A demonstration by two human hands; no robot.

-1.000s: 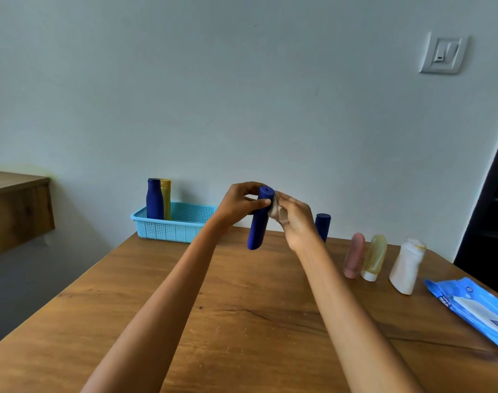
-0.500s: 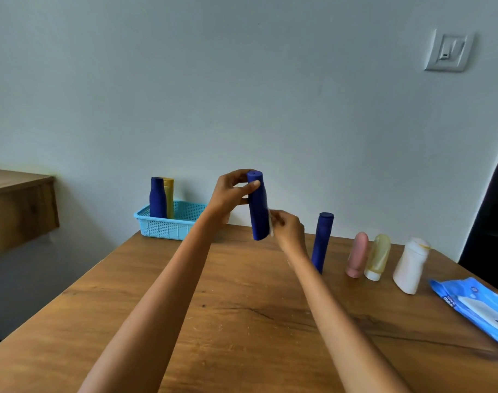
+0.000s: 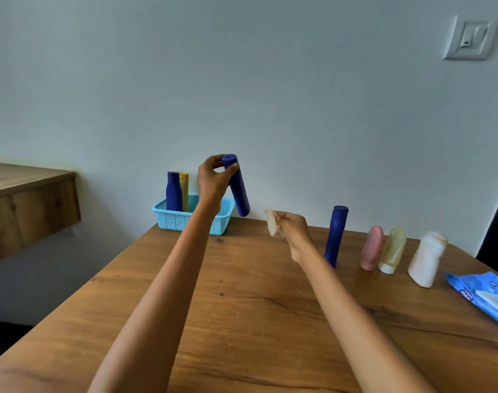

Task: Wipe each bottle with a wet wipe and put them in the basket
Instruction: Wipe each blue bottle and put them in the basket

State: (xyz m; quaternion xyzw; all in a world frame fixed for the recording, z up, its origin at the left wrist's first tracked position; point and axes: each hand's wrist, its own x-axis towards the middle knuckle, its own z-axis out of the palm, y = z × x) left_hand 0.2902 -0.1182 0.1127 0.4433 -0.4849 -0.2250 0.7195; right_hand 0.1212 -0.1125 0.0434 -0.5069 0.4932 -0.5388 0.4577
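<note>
My left hand [image 3: 212, 180] grips a dark blue bottle [image 3: 239, 192] by its top end and holds it tilted in the air, just right of the light blue basket [image 3: 174, 221]. A blue bottle [image 3: 173, 191] and a yellow bottle [image 3: 184, 188] stand inside the basket. My right hand [image 3: 291, 229] pinches a crumpled wet wipe [image 3: 271, 226], apart from the held bottle and lower. On the table to the right stand another dark blue bottle [image 3: 336, 235], a pink bottle [image 3: 371, 248], a pale yellow bottle [image 3: 392, 250] and a white bottle [image 3: 426, 262].
A blue pack of wet wipes [image 3: 483, 296] lies at the table's right edge. The wooden table [image 3: 242, 307] meets the wall behind the basket. A wooden shelf [image 3: 23, 199] juts out at the left. A wall switch [image 3: 469, 39] sits high on the right.
My left hand has lifted the dark blue bottle up and left toward the basket. My right hand has come off the bottle with the wipe and dropped lower to the right.
</note>
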